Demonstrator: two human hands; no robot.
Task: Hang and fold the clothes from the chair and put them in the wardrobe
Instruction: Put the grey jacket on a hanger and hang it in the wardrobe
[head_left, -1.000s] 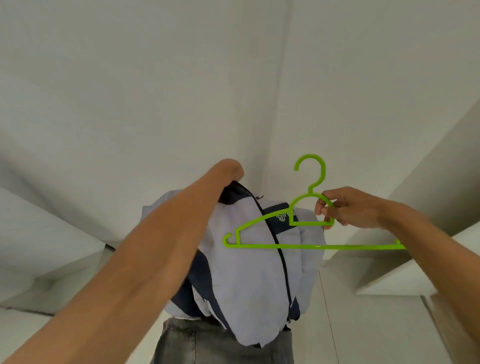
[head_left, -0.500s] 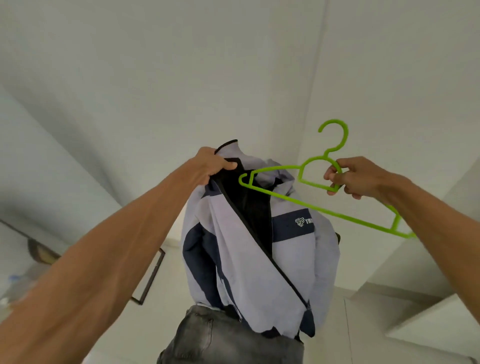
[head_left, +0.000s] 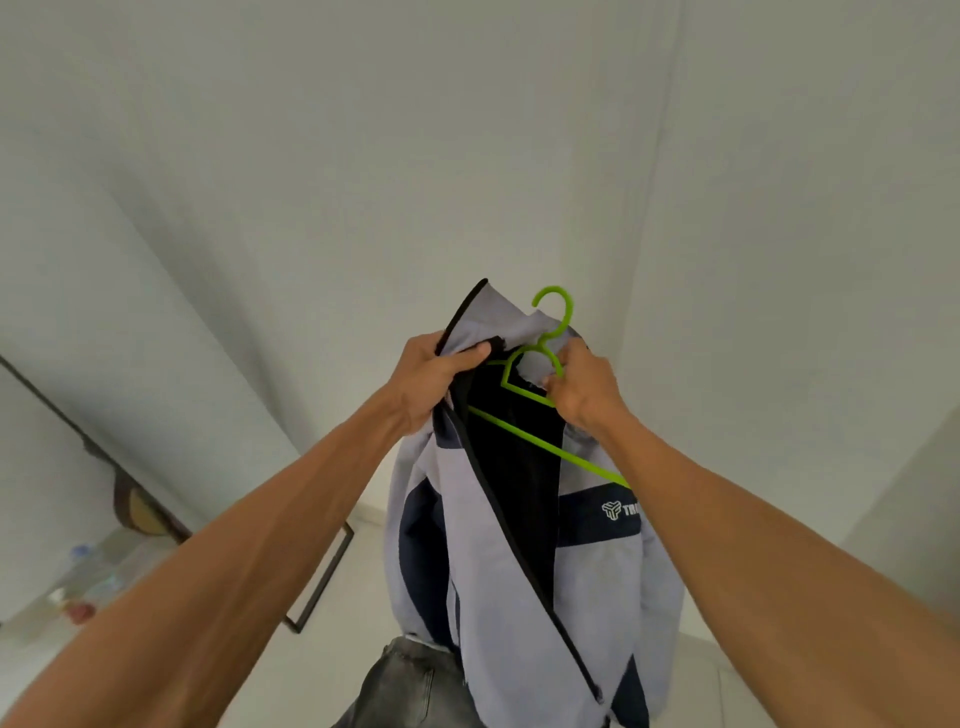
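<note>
Hanger (head_left: 545, 445) now inside jacket (head_left: 597, 597), left hand (head_left: 428, 382) gripping collar (head_left: 483, 322), right hand (head_left: 582, 389) gripping hanger, white walls (head_left: 260, 208), floor (head_left: 337, 649).

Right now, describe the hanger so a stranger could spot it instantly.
Find the pale jacket held up before the white wall. At its collar, the right hand grips the hanger, slanting across the black lining. It is the only bright green thing, thin with a hook.

The left grip (head_left: 431, 379) and right grip (head_left: 584, 392) are bare, as are both forearms (head_left: 270, 519) up to the picture's edge.
</note>
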